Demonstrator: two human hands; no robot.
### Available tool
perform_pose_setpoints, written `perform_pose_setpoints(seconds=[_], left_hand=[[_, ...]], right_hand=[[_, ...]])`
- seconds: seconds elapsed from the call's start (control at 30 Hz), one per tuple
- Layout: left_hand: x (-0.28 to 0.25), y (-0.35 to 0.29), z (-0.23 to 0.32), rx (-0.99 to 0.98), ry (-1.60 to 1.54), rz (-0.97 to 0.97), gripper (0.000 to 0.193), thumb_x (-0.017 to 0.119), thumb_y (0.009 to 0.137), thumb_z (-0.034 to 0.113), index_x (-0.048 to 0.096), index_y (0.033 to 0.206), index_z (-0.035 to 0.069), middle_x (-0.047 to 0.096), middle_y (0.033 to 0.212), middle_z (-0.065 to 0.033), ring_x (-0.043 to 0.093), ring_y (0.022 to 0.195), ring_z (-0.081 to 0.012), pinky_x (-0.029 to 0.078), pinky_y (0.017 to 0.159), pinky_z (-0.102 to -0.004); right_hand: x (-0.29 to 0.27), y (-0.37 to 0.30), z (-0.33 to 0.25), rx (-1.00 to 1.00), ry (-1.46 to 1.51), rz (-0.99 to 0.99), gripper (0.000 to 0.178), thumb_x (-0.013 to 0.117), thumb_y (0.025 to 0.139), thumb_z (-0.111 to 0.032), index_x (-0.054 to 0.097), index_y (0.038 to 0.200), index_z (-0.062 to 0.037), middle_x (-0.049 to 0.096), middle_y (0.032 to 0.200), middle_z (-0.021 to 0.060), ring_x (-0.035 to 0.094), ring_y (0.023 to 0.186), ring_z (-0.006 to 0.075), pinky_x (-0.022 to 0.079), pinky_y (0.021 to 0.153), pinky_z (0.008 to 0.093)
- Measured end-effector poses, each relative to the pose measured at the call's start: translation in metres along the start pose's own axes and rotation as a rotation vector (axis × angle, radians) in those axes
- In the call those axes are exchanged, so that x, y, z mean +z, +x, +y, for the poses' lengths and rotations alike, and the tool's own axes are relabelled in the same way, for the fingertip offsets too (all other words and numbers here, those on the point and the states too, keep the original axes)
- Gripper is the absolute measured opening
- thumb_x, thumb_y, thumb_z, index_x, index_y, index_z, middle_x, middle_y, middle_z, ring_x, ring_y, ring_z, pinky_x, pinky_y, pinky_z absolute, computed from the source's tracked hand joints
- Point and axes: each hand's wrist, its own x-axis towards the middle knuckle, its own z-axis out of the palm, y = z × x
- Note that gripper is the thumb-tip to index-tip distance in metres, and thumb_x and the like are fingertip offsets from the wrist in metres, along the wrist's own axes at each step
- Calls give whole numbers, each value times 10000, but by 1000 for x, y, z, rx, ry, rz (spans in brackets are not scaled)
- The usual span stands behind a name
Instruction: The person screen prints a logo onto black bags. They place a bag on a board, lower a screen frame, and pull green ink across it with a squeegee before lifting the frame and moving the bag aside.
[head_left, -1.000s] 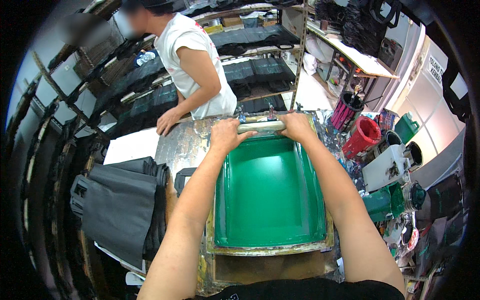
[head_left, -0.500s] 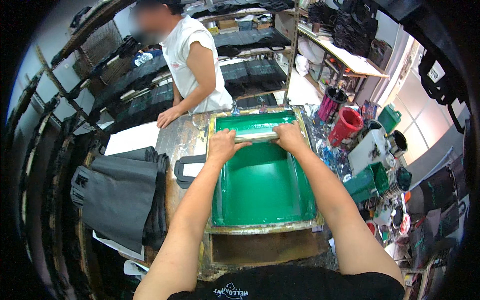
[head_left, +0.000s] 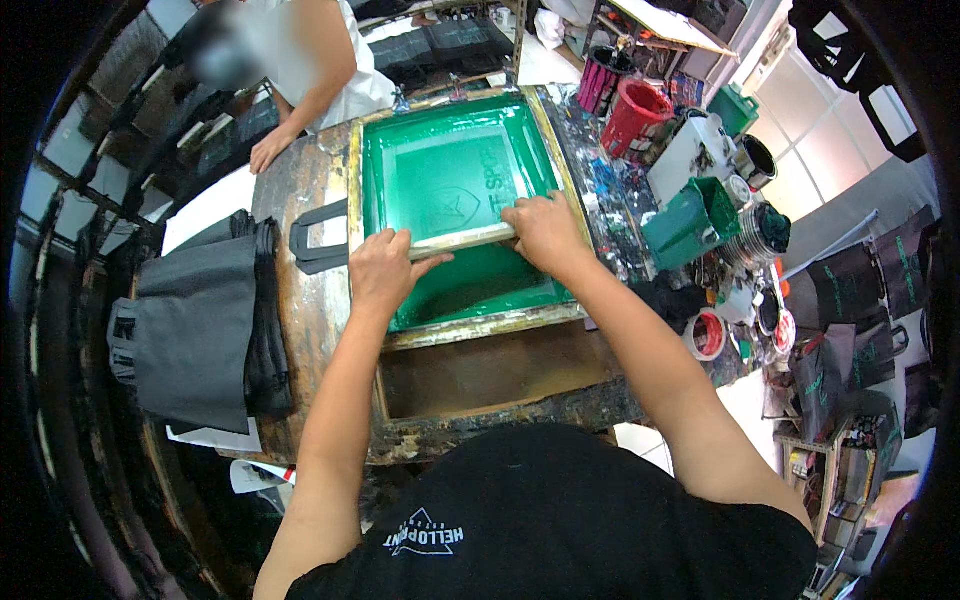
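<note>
the fingers of the left hand [head_left: 388, 268] curl tight over one end of a squeegee [head_left: 462, 241], thumb tucked on the near side; the fingers of the right hand [head_left: 543, 228] wrap the other end in the same closed grip, knuckles up. no gap shows between fingers and bar on either side, so both hands are clamped on it rather than resting.

the squeegee lies crosswise on the green mesh of a printing screen [head_left: 455, 180], about midway down it, with a faint shield design visible in the mesh just beyond it. it looks like a stiff, light bar with a flexible blade edge, likely slick with ink near the bottom, so the dry top edge at the two ends seems the sound place to hold it, as the hands do. the mesh under it is taut but probably gives and could tear under a sharp corner.

the screen sits in a pale wooden frame [head_left: 354, 200] on a stained worktable [head_left: 300, 190]. dark fabric bags [head_left: 195, 330] are stacked to the left. ink buckets [head_left: 635, 115] crowd the right side. another person's hand [head_left: 268, 150] rests on the table's far edge.
</note>
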Motion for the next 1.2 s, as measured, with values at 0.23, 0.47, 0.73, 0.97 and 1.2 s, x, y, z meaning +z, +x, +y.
perform_pose_setpoints(seconds=[0.23,0.47,0.73,0.97,1.2], left_hand=[[-35,-64,36,33,16,10,636,817,715,671,571,669,87,566,669,-69,624,621,-269,507,568,-406],[-43,-74,43,-66,-77,-42,611,850,697,628,681,890,73,644,870,-103,640,830,-311,520,711,-440],[-37,-154,5,-432,-169,24,1056,948,599,565,565,1432,42,534,1362,-146,447,1325,-381,373,1098,-526],[-21,-174,-24,-466,-39,-88,707,963,579,513,790,1168,163,512,1409,-84,413,1336,-356,262,1145,-559],[-20,-182,-29,-636,-462,198,703,976,676,315,711,1246,2,687,1170,-101,560,1180,-260,380,1083,-452]], right_hand=[[-21,-79,-33,-8,10,-26,309,862,736,-215,726,1003,-139,731,971,65,714,996,281,432,1004,549],[-29,-92,-36,-21,79,-56,316,807,797,-208,696,1085,-140,679,1083,93,682,1033,287,422,1029,560],[-19,-126,-51,-126,21,262,535,781,831,-200,609,1337,-177,599,1240,71,555,1204,254,332,1085,587],[-4,-128,-68,-28,112,276,483,723,859,-136,624,1331,-162,609,1222,62,564,1184,257,309,1090,610],[-71,-101,-64,-57,139,327,417,721,863,-155,649,1274,-160,615,1183,77,582,1137,262,316,1092,622]])
